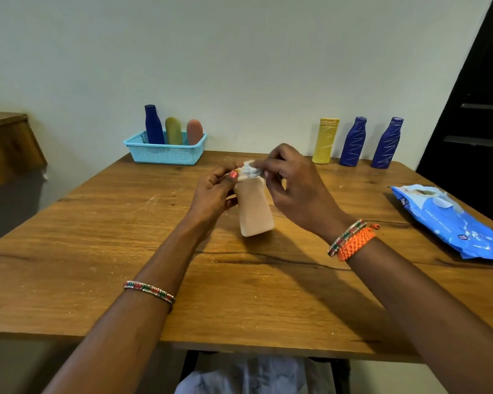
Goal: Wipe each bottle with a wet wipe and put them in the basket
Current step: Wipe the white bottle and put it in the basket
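A peach bottle [254, 209] is held above the middle of the wooden table [97, 251]. My left hand [211, 194] grips its upper part from the left. My right hand [293, 186] pinches a crumpled white wet wipe [250, 169] against the bottle's top. At the back left stands a light blue basket [165, 153] with a dark blue bottle [153, 125], a yellow-green bottle [173, 130] and a pinkish bottle [194, 132] upright in it. At the back right, a yellow bottle [325, 140] and two dark blue bottles [353, 142] [387, 143] stand in a row.
A blue pack of wet wipes [450, 220] lies at the table's right edge, its flap open. A wall runs right behind the table. A wooden piece of furniture [9, 140] stands to the left and a dark door [473, 109] to the right.
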